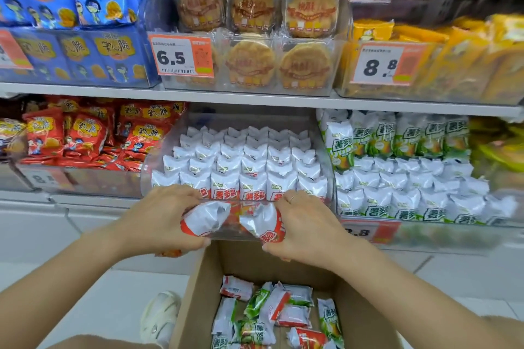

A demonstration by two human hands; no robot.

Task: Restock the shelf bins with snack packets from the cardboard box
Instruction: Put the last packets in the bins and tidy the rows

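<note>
bin (326, 150) top: open gap under shelf edge (255, 100) | front row: packed, possibly full | cardboard box (198, 292): open-topped

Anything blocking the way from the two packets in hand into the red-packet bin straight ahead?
Only the bin's clear front wall, which stands right behind both packets. The left hand and right hand each hold a red packet against it. Above the wall the bin is open, though its rows look nearly full.

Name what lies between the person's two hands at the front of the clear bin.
In the head view, two white-and-red snack packets, one in the left hand and one in the right hand, against the clear plastic bin.
</note>
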